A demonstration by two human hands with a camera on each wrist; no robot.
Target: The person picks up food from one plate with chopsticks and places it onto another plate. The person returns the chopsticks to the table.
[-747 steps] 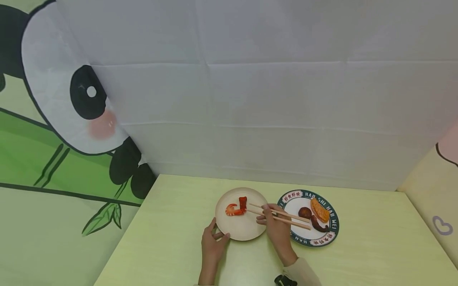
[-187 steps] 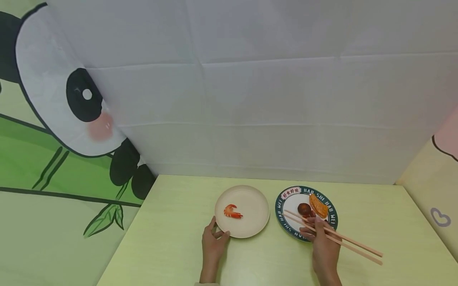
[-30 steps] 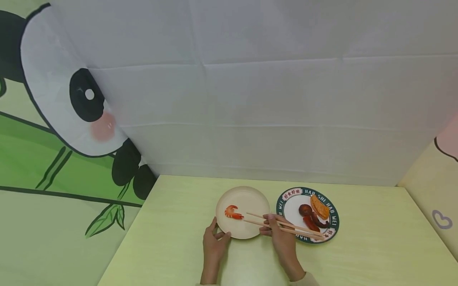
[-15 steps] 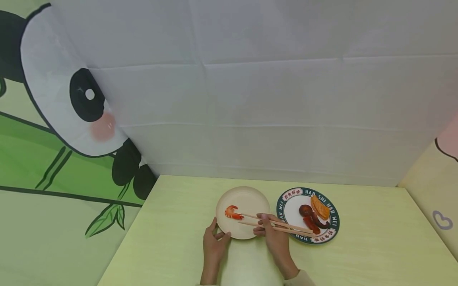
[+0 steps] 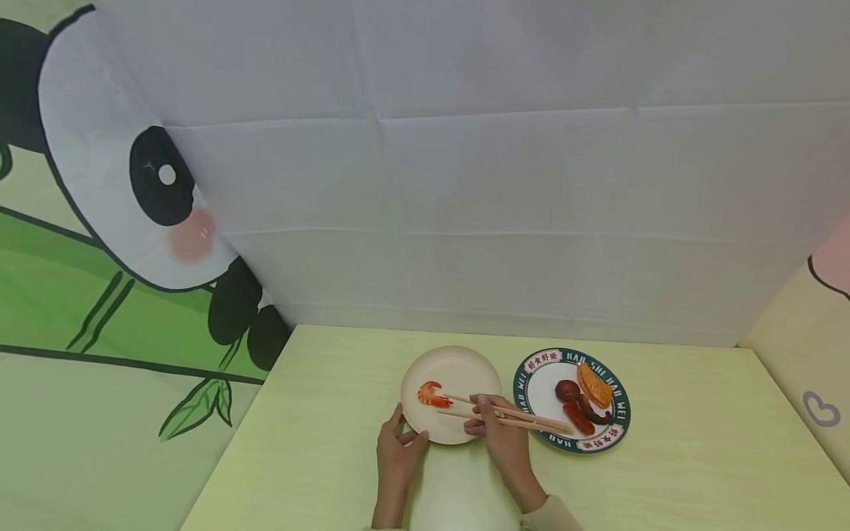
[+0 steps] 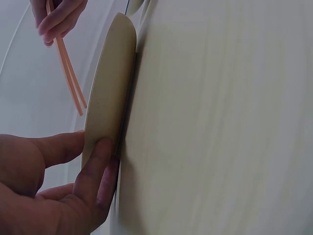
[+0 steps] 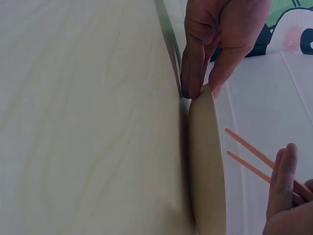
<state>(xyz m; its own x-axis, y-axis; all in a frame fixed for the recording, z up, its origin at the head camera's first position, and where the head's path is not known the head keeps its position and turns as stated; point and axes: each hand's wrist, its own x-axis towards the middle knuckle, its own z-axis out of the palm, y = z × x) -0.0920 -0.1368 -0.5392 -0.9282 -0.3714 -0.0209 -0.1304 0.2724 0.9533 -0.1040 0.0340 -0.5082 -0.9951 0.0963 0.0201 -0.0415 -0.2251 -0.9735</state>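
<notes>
My left hand [image 5: 398, 451] holds the near left rim of a beige plate [image 5: 468, 363]; in the left wrist view the thumb is at the rim and fingers lie along the plate's outer side [image 6: 108, 83]. A pair of wooden chopsticks [image 5: 534, 420] is held in my right hand [image 5: 510, 448] over the plate's right side. On the plate lies an orange-and-white shrimp [image 5: 434, 397]. One chopstick tip reaches its right end in the head view; the other is just below, tips slightly parted. Both wrist views see the plate edge-on, hiding the shrimp.
Right of the beige plate stands a white plate with a dark green lettered rim [image 5: 522, 383]. It bears a round brown piece [image 5: 567, 391], an orange dumpling-like piece [image 5: 595, 385], a red sausage-like piece [image 5: 578, 418] and a dark curved piece [image 5: 593, 411]. A pale wall rises behind the table [image 5: 697, 428].
Over the last second the right hand and chopsticks moved left to the shrimp. The red piece, beside the shrimp 24.9 s ago, now lies on the green-rimmed plate. The left hand keeps its hold.
</notes>
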